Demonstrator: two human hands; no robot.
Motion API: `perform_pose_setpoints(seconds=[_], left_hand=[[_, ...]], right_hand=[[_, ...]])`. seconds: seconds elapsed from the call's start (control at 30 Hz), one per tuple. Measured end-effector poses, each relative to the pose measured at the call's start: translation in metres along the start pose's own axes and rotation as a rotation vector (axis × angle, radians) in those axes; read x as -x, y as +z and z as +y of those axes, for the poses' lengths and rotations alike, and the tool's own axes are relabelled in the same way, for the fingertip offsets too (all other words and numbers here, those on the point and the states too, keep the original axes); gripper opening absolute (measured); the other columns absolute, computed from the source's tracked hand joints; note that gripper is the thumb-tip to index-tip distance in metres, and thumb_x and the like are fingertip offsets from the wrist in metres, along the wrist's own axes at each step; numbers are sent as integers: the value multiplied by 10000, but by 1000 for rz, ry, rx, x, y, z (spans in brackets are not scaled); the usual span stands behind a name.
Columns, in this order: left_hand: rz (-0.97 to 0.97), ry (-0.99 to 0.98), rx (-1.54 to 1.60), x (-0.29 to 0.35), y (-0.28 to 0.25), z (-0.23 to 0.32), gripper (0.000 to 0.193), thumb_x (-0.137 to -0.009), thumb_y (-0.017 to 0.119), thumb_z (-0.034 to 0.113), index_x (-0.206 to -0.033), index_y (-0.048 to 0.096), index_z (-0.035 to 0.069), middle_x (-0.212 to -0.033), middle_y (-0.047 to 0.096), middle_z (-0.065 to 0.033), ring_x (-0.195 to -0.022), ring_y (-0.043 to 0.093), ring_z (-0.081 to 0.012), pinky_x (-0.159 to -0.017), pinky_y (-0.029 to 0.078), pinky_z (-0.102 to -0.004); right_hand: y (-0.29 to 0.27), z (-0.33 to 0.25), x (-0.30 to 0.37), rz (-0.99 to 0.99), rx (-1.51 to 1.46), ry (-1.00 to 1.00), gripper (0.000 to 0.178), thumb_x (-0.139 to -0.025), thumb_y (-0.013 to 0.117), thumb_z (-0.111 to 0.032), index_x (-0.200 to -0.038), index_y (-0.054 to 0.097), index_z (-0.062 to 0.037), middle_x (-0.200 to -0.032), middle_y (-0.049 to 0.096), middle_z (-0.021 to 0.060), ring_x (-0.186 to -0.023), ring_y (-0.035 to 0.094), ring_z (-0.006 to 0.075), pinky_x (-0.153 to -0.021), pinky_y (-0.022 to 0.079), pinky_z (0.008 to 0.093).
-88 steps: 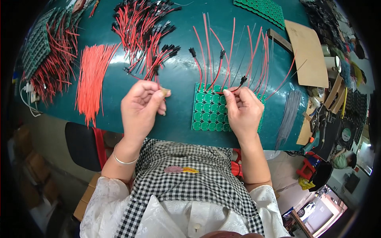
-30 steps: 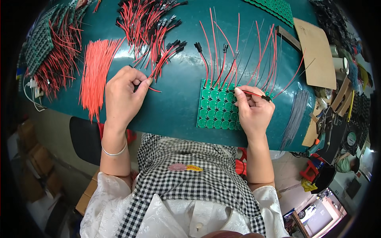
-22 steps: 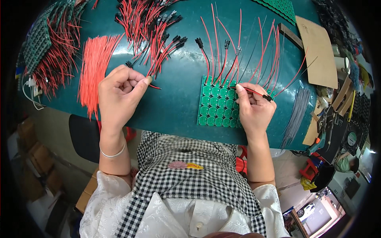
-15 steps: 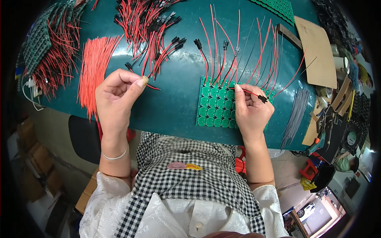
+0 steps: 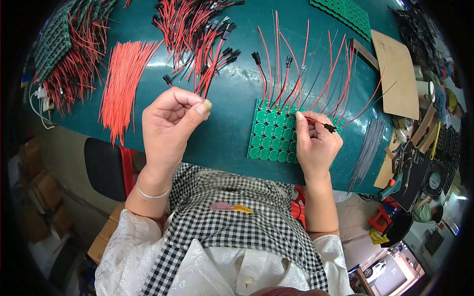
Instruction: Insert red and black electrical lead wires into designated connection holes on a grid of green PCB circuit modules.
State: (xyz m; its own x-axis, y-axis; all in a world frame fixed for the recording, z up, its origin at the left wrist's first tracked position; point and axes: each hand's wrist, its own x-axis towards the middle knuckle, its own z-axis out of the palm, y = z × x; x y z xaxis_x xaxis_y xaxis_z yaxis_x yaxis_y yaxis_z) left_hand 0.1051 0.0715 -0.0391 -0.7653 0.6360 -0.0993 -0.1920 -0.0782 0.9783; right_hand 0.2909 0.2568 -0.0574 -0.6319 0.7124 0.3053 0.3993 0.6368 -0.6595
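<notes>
My left hand (image 5: 173, 118) is raised over the table with thumb and forefinger pinched on a red-and-black connector lead (image 5: 206, 90), which runs up towards the loose pile; its lower end is hidden by the fingers. On the right, my right hand (image 5: 318, 140) pinches another connector lead (image 5: 312, 120), whose black plug (image 5: 330, 128) sticks out past the knuckles. This hand is over a green panel of round circuit boards (image 5: 267, 142). Along the panel's far edge, several red and dark wires (image 5: 330, 81) stand up, some ending in black plugs (image 5: 256, 58).
Red wires (image 5: 123, 89) lie in a bundle at left, and grey wires (image 5: 369, 150) at right. A pile of connector leads (image 5: 190, 29) sits at the back. Wired panels (image 5: 57, 47) are stacked far left; another green panel (image 5: 343, 15) and cardboard (image 5: 395, 74) lie back right.
My left hand has shifted to the right, and the lead's red end that showed below its fingers is out of sight. The right hand stays pinched at the panel. The whole view has shifted slightly.
</notes>
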Motion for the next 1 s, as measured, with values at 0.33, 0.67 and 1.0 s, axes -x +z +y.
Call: perform_pose_setpoints(seconds=[0.33, 0.67, 1.0], left_hand=[[-25, -4, -3, 2, 6, -2, 83, -942, 721, 63, -953, 645, 29, -811, 683, -41, -631, 542, -14, -502, 313, -153], [-51, -26, -1, 2, 5, -4, 75, -941, 713, 54, -957, 645, 27, -800, 678, -40, -628, 533, -14, -502, 308, -156], [-39, -97, 41, 4, 2, -1, 92, -914, 747, 35, -929, 664, -2, -858, 691, -34, -771, 637, -70, -725, 522, -204]], right_hand=[[1, 3, -1, 0, -5, 29, 71, -876, 760, -16, -851, 709, 27, -754, 686, 73, -571, 656, 127, -516, 523, 262], [2, 3, -2, 19, 36, -22, 81, -857, 763, -10, -800, 710, 12, -755, 685, 86, -532, 627, 172, -484, 479, 300], [-1, 5, -8, -44, 84, -99, 82, -863, 743, -11, -843, 663, -13, -753, 659, 98, -553, 614, 240, -499, 474, 342]])
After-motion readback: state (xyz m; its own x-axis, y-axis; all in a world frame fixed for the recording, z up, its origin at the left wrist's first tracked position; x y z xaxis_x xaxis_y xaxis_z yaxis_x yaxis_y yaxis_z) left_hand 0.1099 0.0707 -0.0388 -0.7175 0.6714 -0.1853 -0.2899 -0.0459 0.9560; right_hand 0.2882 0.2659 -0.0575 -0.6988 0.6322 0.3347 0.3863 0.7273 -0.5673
